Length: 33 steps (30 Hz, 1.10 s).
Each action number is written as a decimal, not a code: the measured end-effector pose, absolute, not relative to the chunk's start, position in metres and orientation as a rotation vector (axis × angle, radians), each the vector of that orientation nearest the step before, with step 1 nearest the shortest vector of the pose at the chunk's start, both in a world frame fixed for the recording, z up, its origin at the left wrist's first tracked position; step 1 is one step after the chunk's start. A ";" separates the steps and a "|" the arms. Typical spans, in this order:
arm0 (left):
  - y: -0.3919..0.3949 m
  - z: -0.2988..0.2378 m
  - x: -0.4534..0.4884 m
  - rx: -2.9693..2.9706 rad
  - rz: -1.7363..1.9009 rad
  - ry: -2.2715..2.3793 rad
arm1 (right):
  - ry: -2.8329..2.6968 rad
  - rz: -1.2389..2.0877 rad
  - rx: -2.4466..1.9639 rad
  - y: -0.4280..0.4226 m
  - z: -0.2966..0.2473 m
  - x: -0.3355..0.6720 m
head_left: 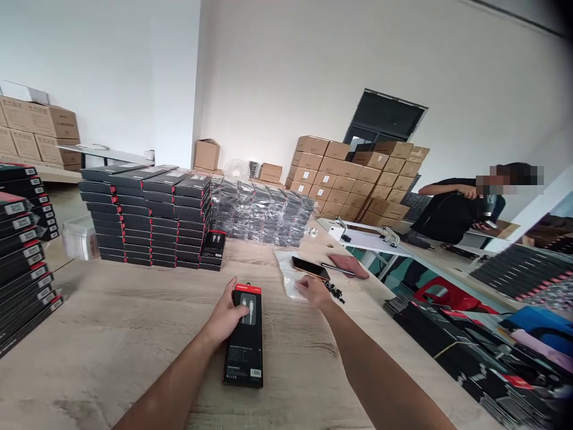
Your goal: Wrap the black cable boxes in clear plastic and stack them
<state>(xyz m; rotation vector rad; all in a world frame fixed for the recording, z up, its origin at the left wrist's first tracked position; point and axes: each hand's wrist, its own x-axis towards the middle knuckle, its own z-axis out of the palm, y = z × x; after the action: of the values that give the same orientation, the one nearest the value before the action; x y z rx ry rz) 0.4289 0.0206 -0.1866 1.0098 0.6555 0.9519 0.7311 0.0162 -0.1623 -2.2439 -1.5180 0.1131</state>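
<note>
Left of and behind the flat black cardboard box with a red top edge (pixel 244 349): stacked black boxes (pixel 147 221). Box lies flat on the pale wooden table (pixel 111 334). Your left hand (pixel 226 316) grips its upper left edge, fingers curled. Right of the box, your right hand (pixel 313 291) lies palm-down on a clear plastic bag (pixel 285 266), fingers together.

Packing warehouse: stacked cartons (pixel 358 176), boxed goods (pixel 147 221).
</note>
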 end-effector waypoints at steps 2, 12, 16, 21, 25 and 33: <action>0.022 -0.190 0.428 1.088 0.924 0.630 | -1.506 0.165 -2.245 0.023 -0.168 0.740; 0.035 -0.200 0.430 1.525 0.957 0.758 | -1.408 0.188 -2.009 0.034 -0.133 0.740; 0.032 -0.191 0.429 1.473 0.964 0.775 | -1.462 0.117 -1.879 0.023 -0.120 0.700; 0.030 -0.183 0.426 1.375 0.971 0.721 | -1.718 -0.027 -1.717 -0.006 -0.141 0.615; 0.032 -0.188 0.424 1.262 0.881 0.644 | -1.825 -0.001 -1.667 -0.021 -0.158 0.579; 0.031 -0.192 0.425 1.221 0.829 0.748 | -1.714 0.439 -1.543 -0.030 -0.172 0.594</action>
<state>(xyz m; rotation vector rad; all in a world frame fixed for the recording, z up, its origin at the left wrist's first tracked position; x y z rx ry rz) 0.4252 0.0311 -0.1918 1.2208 0.7480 0.8295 0.5942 -0.0299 -0.1721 -1.5425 -1.7144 0.4395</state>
